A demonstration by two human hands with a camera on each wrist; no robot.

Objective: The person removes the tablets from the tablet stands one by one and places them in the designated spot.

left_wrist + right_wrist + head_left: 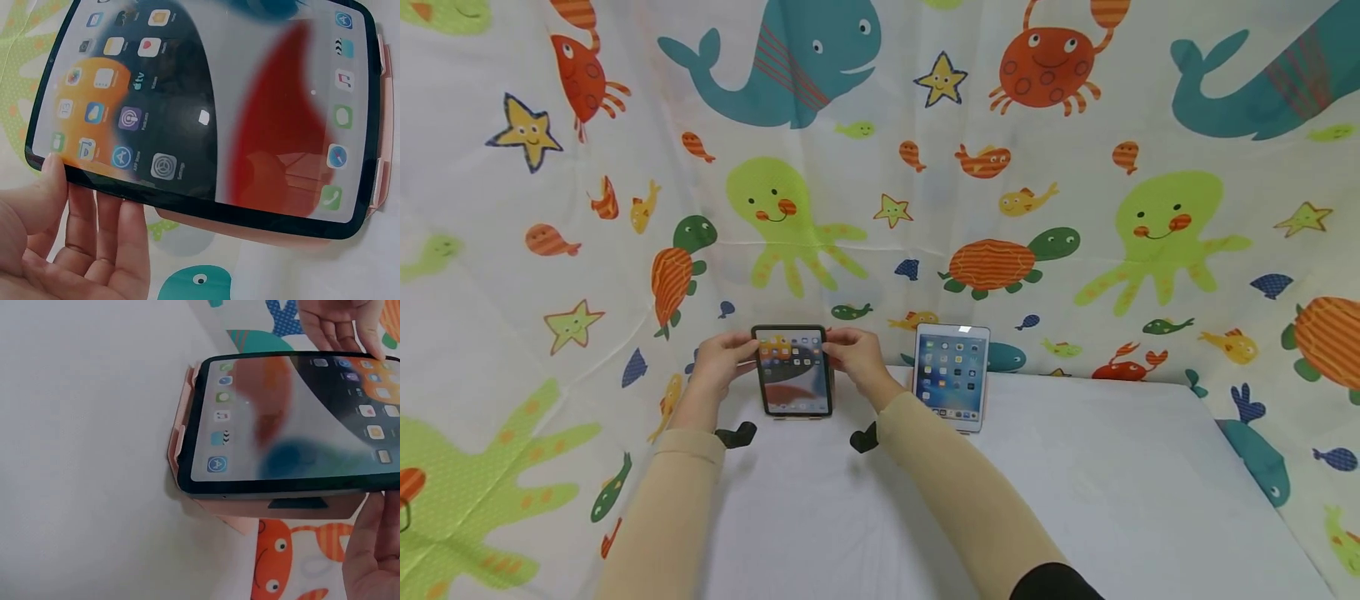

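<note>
A black-framed tablet [794, 371] with a lit home screen stands tilted back on a pink stand [340, 509] on the white table. My left hand [721, 364] holds its upper left edge. In the left wrist view the thumb [55, 178] lies on the front border and several fingers are behind the tablet. At the upper right edge, my right hand [859, 360] pinches the same tablet; the right wrist view shows only part of that hand [374, 556]. The lower edge of the tablet sits in the stand's small lip.
A second tablet [951, 375], white-framed with a lit screen, stands propped up right of the first, close to my right forearm. A white cloth covers the table [1090, 475]. Behind and at the sides hangs a curtain [880, 242] printed with sea animals.
</note>
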